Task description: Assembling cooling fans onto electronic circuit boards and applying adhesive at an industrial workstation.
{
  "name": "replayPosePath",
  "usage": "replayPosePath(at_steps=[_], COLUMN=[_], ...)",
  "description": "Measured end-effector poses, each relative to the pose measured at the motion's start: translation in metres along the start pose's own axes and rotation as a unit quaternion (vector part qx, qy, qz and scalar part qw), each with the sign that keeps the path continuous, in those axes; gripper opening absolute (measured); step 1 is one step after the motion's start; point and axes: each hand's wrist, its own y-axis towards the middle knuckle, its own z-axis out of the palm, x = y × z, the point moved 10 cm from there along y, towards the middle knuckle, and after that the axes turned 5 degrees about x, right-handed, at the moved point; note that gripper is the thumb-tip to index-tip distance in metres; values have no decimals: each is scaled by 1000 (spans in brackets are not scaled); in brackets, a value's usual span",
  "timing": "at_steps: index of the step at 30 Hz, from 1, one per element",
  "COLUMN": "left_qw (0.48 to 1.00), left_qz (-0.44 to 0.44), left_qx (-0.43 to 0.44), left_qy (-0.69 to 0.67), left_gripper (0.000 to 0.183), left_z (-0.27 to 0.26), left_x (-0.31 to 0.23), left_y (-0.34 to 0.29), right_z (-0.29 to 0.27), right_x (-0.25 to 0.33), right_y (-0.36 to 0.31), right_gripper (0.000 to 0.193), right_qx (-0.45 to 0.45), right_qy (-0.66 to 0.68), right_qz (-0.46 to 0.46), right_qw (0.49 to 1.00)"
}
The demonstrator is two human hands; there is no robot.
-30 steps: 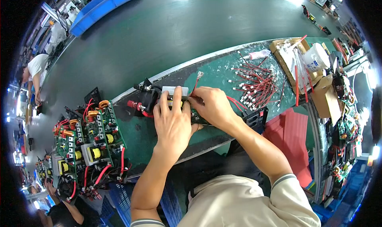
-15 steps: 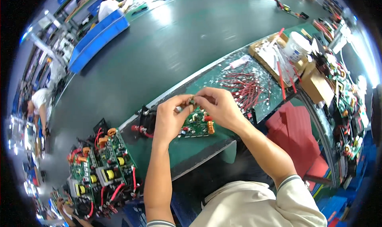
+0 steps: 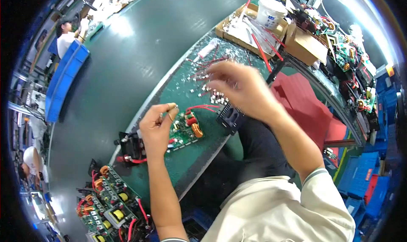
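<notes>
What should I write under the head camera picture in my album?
A left hand beside a green circuit board, and a blurry right hand over red wires.

bright, strongest upper right | glare on green floor (image 3: 114, 81) | right hand (image 3: 243, 89) blurred | edges bowed, corners black

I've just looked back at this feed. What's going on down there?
A person is working bare-handed at a green bench. The left hand is in a pinch beside the green circuit board with orange coils; whatever it may hold is too small to identify. The right hand, blurred, is open over the heap of thin red wires with white plugs. A black plastic housing sits right of the board.
</notes>
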Motion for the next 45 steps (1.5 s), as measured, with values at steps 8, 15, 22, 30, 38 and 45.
replayPosePath(at_steps=[8, 15, 22, 30, 38, 45], left_qw=[993, 989, 992, 986, 992, 985], left_qz=[113, 149, 113, 94, 80, 111], left_qx=[-34, -25, -51, -78, -44, -79], left_qy=[-5, 7, -17, -115, -86, -108], left_gripper=[14, 18, 17, 16, 15, 14], left_z=[9, 12, -1, -9, -2, -9], left_x=[-14, -20, -13, 5, 7, 9], left_y=[-10, -16, -9, -7, -5, -8], right_z=[15, 38, 37, 52, 33, 43], right_x=[-38, -67, -43, -70, -61, -14], right_y=[-111, -105, -52, -26, -24, -32], right_gripper=[131, 117, 102, 63, 78, 89], right_qx=[-40, -19, -54, 113, 87, 112], right_qy=[-229, -247, -97, 176, 59, -253], right_qz=[87, 143, 70, 212, 161, -59], right_qw=[969, 958, 991, 955, 981, 959])
